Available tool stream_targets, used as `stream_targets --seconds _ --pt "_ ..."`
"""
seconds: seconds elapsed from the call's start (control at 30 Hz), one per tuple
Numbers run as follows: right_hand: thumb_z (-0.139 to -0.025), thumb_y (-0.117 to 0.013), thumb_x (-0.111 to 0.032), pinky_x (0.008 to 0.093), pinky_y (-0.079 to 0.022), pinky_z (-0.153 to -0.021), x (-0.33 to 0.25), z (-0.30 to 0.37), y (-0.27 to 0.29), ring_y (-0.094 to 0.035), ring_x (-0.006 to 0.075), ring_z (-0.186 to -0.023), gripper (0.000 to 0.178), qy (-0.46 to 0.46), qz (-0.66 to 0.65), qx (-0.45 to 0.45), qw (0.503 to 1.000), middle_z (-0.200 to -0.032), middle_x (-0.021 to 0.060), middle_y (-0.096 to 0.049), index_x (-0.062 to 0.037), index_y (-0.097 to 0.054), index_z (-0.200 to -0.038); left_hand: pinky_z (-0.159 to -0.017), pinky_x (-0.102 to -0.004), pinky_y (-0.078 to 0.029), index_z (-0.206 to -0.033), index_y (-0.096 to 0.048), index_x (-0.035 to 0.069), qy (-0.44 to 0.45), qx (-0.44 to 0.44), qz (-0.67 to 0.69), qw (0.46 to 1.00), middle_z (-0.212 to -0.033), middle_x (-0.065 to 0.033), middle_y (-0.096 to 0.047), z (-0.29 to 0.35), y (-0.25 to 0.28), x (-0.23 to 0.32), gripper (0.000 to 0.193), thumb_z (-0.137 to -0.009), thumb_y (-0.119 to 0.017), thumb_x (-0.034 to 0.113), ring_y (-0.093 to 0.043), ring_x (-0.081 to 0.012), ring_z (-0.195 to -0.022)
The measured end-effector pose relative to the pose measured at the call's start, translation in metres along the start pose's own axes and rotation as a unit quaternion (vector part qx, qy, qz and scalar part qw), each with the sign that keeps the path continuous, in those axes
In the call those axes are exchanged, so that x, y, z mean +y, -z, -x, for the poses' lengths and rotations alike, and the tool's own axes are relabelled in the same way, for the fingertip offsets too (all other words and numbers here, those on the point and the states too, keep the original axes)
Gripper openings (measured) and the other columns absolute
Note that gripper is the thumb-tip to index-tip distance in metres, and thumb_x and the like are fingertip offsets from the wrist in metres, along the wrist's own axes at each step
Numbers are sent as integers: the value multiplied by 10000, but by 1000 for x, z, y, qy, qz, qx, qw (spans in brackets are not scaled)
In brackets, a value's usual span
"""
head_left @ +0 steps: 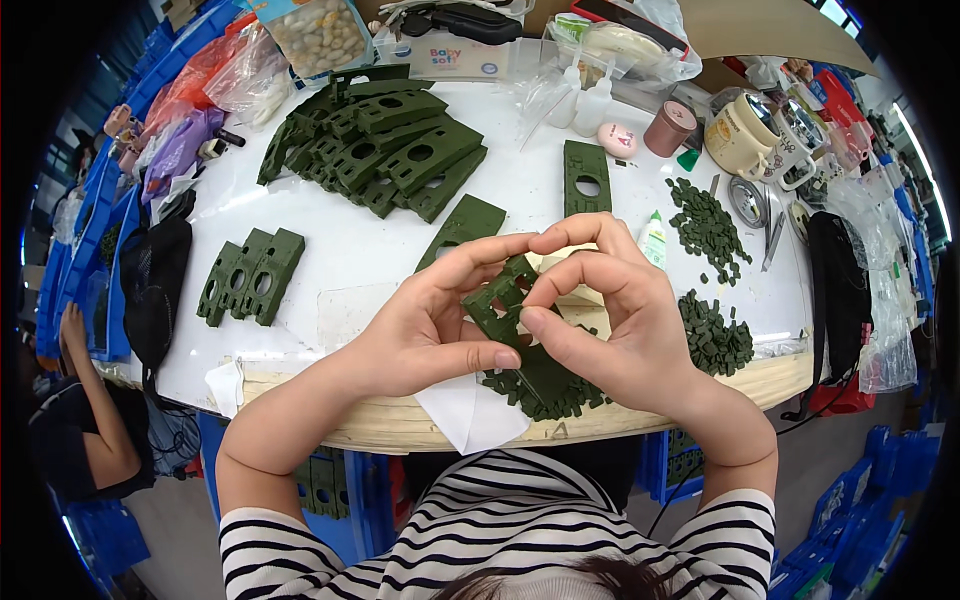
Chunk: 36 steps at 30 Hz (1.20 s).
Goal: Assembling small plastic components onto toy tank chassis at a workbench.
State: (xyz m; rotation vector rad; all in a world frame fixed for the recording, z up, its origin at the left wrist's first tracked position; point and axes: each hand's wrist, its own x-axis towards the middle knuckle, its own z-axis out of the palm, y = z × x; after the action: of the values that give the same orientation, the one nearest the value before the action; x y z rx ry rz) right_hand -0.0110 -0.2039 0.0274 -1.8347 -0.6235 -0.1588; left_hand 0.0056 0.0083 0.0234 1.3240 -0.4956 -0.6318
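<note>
Above the table's near edge, my left hand point(425, 318) grips a dark green plastic part point(497, 306) with openings in it, tilted between thumb and fingers. My right hand point(622, 325) meets it from the other side, thumb and index finger pinched together at the part's edge. Whatever small piece that pinch may hold is too hidden to make out. Directly below the hands spreads a pile of small green pieces point(545, 398), partly covered by them. Just beyond my left fingers lies a flat green plastic part point(468, 228) with a round hole.
Stacked green parts point(385, 140) fill the back left, with several more point(252, 275) at left. Another green part point(586, 178) lies ahead. At right are two small-piece piles point(708, 228), point(715, 333), a glue bottle point(652, 240), tweezers point(774, 238) and mugs point(742, 132).
</note>
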Motion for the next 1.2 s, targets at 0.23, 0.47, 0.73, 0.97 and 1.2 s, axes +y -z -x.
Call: stream_targets --seconds 0.23,0.47,0.73,0.97,1.2 --pt "-774 -720 -85 350 -355 -983 -6 1 -1 -491 214 -1125 65 -12 45 -15 999 -1143 109 -536 -57 -675 -811 -800 -225 -572 -1470 -283 31 -57 -29 27 998 -1499 -95 -331 -3 2 -17 765 -820 -665 -99 -404 -174 -1321" --pt "-739 -734 -104 379 -363 -954 -3 1 -3 -459 264 -1095 78 -10 42 7 999 -1125 102 -545 -85 -667 -775 -852 -251 -565 -1487 -247 10 -60 -31 -2 998 -1518 -115 -297 -1 3 -19 777 -831 -643 -118 -366 -201 -1359" --pt "-737 -735 -112 394 -351 -988 1 1 -4 -450 282 -1136 80 -10 38 -2 999 -1178 126 -538 -85 -668 -773 -929 -301 -542 -1486 -232 -15 -61 -24 -5 998 -1496 -125 -323 1 0 -19 764 -844 -634 -113 -414 -199 -1320" --pt "-742 -732 -118 398 -351 -989 1 1 -4 -450 285 -1138 82 -18 35 -8 999 -1180 128 -538 -84 -665 -775 -922 -304 -548 -1479 -242 -26 -50 -33 -13 998 -1457 -139 -368 1 1 -19 752 -845 -637 -107 -416 -198 -1317" --pt "-741 -732 -117 401 -353 -990 2 1 -4 -455 287 -1134 85 -18 37 -8 999 -1179 129 -540 -80 -663 -775 -892 -287 -562 -1477 -249 -25 -52 -23 -18 998 -1463 -134 -358 1 -1 -19 749 -841 -635 -113 -396 -197 -1332"
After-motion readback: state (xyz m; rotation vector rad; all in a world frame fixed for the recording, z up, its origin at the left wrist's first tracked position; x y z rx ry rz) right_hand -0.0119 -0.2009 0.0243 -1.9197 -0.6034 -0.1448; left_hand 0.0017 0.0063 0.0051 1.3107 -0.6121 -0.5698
